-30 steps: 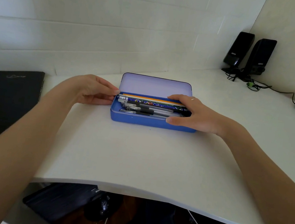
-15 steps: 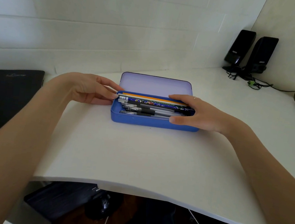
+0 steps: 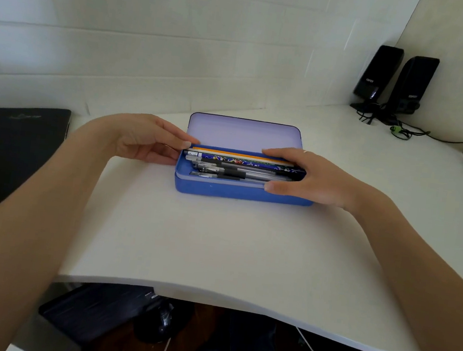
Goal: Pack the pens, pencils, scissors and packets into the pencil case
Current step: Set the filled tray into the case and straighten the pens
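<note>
Now both hands (image 3: 147,142) (image 3: 311,175) flank the filled pencil case (image 3: 240,192).

White desk (image 3: 216,245), open blue pencil case (image 3: 239,193) mid-desk, two black speakers (image 3: 394,81) far right, black laptop (image 3: 10,156) left

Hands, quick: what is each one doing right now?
Left hand: open, fingertips touching the pencil case at its left end.
Right hand: open, spanning its right end.

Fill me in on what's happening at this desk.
A person is packing a blue pencil case that lies open on the white desk. Pens and pencils already lie in its tray. The left hand touches the case's left end with straight fingers; the right hand spans its right end, thumb on the front rim. No scissors or packets are visible.
</note>
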A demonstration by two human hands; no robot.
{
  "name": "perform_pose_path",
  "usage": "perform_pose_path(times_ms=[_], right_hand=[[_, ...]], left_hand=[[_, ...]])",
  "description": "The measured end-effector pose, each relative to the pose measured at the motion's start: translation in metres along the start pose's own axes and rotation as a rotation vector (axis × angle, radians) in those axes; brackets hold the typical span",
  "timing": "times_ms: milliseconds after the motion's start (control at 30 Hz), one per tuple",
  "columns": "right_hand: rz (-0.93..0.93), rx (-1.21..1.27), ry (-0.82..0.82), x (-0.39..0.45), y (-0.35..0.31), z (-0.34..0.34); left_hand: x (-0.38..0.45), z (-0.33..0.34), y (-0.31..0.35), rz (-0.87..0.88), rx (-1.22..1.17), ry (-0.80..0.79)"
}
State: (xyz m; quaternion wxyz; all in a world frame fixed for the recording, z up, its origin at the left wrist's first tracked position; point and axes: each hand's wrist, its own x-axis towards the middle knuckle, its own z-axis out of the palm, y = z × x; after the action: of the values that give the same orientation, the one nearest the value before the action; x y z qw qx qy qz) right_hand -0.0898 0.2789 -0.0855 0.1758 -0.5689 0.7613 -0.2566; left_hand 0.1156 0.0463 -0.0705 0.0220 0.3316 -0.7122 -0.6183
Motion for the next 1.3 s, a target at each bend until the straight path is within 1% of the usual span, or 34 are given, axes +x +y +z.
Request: perform_pose_path(times_ms=[233,433,500,600,667,733,767,867,967,1133,1300], right_hand=[[0.005,0.033,-0.063,0.003,0.001,-0.004],[-0.021,0.002,-0.093,0.001,0.001,-0.004],[-0.010,0.023,-0.096,0.000,0.002,-0.005],[0.025,0.114,-0.003,-0.004,0.002,-0.011],[0.040,0.161,0.073,-0.008,0.002,-0.019],[0.045,0.169,0.086,-0.010,0.007,-0.027],[0.060,0.156,0.062,-0.011,0.010,-0.030],[0.113,0.111,-0.079,-0.012,0.016,-0.034],[0.117,0.082,-0.128,-0.011,0.018,-0.035],[0.073,0.008,-0.114,-0.010,0.012,-0.026],[-0.007,-0.015,-0.002,-0.008,0.007,-0.017]], left_hand=[[0.001,0.000,0.001,-0.011,0.004,-0.006],[0.002,0.001,-0.001,0.011,0.011,-0.014],[0.001,0.000,-0.002,0.013,0.002,-0.042],[-0.001,-0.009,-0.003,0.025,-0.001,-0.122],[-0.001,-0.013,-0.005,0.036,-0.016,-0.138],[-0.002,-0.015,-0.004,0.030,-0.027,-0.123],[-0.003,-0.015,-0.004,0.033,-0.022,-0.121],[-0.002,-0.013,-0.003,0.020,0.004,-0.118],[-0.002,-0.009,-0.003,0.025,0.053,-0.089],[0.000,-0.002,-0.001,-0.007,0.056,0.033],[0.000,-0.001,-0.001,0.000,0.088,0.059]])
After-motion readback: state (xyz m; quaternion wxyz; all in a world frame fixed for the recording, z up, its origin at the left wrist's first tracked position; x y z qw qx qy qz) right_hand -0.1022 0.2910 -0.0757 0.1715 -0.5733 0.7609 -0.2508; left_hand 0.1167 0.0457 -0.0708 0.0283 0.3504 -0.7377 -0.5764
